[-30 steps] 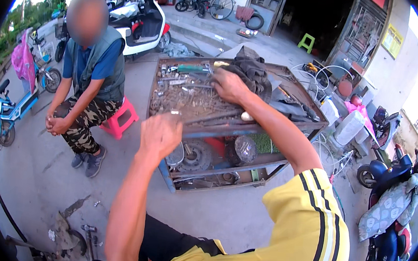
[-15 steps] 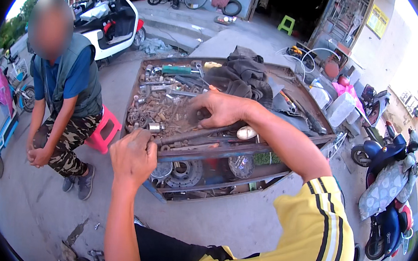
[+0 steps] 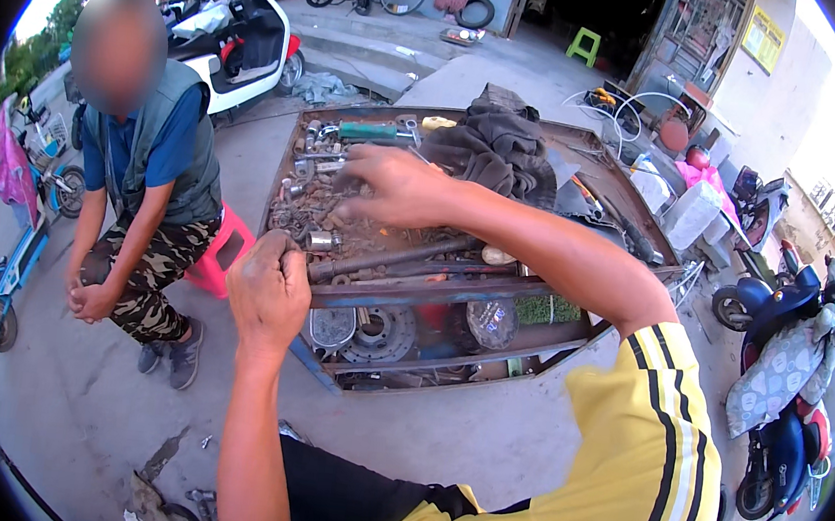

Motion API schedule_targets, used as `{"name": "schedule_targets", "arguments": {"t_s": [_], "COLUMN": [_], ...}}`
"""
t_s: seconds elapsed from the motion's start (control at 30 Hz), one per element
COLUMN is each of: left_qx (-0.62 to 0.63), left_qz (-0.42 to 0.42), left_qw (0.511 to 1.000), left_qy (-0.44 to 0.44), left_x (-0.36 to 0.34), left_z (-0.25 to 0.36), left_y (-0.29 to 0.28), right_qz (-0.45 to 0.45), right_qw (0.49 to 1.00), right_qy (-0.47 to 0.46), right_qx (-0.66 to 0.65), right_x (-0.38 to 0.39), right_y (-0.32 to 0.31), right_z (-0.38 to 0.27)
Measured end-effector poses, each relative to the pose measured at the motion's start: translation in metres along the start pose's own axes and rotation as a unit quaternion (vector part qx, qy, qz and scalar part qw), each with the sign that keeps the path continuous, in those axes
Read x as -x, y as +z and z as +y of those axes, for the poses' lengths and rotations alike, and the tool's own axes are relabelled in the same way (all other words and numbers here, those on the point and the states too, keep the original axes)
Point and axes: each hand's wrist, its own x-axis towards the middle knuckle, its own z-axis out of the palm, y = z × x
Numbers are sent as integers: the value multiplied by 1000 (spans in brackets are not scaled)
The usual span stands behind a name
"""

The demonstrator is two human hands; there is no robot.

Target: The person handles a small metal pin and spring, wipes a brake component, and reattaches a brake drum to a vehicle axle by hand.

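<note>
My left hand (image 3: 269,291) is closed at the near left corner of the metal tool cart (image 3: 404,294). Whatever its curled fingers may hold is hidden. Over the pile of loose bolts and small parts (image 3: 364,240) hovers my right hand (image 3: 394,188), somewhat blurred, fingers apart and nothing visible in them. A silver socket (image 3: 323,240) lies close to my left hand, beside a long dark bar (image 3: 393,258) along the near rim. Beyond my right hand is a green-handled tool (image 3: 368,131), among several wrenches and sockets. A dark cloth (image 3: 497,148) is heaped at the far side.
Below the tray, a lower shelf holds a round metal disc (image 3: 380,333) and other parts. A person (image 3: 149,174) sits on a red stool (image 3: 224,252) at the left. Scooters (image 3: 786,397) stand at the right; a white scooter (image 3: 246,53) is behind the seated person.
My right hand has risen off the loose bolts and shifted toward the far left of the tray. My left hand stays at the corner. The view has shifted slightly.
</note>
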Motion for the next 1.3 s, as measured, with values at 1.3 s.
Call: {"name": "schedule_targets", "arguments": {"t_s": [1.3], "left_qx": [84], "left_qz": [30], "left_qw": [993], "left_qy": [-81], "left_x": [-3], "left_z": [0], "left_y": [-6], "right_qz": [-26], "right_qw": [999], "right_qy": [-35], "right_qx": [20], "right_x": [-13], "right_y": [3], "right_z": [3]}}
